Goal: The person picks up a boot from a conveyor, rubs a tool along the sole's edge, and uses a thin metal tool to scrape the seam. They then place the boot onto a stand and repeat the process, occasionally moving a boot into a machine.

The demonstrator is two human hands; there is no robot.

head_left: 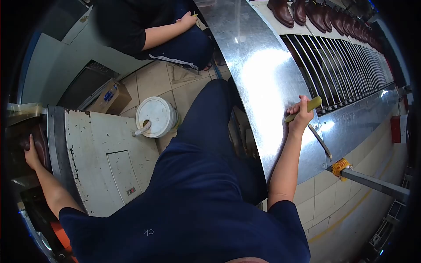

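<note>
My right hand (300, 117) was closed around the yellowish handle of a knife (307, 120), and its thin blade pointed down and away from me, over the shiny metal panel (258, 74) of the conveyor. The hand rested on this panel, near the edge where the metal rollers (346, 65) began. On the far end of the rollers stood a row of brown leather boots (324, 15), well apart from my hand.

My left hand (30, 153) was stretched out to the other side, and its fingers lay on a dark brown shoe (40, 142) that sat in a dim machine opening. I could not tell whether the fingers gripped the shoe or only pressed on it. Beside this opening was a worn white machine cover (105, 149) with chipped paint.

Between my arms I saw my dark blue shirt and trousers. On the tiled floor near my leg stood a white bucket (155, 116) with a lid, and a cardboard box (109, 98) lay further off. Another person (149, 26) in dark clothes sat behind, with one hand on a knee.
</note>
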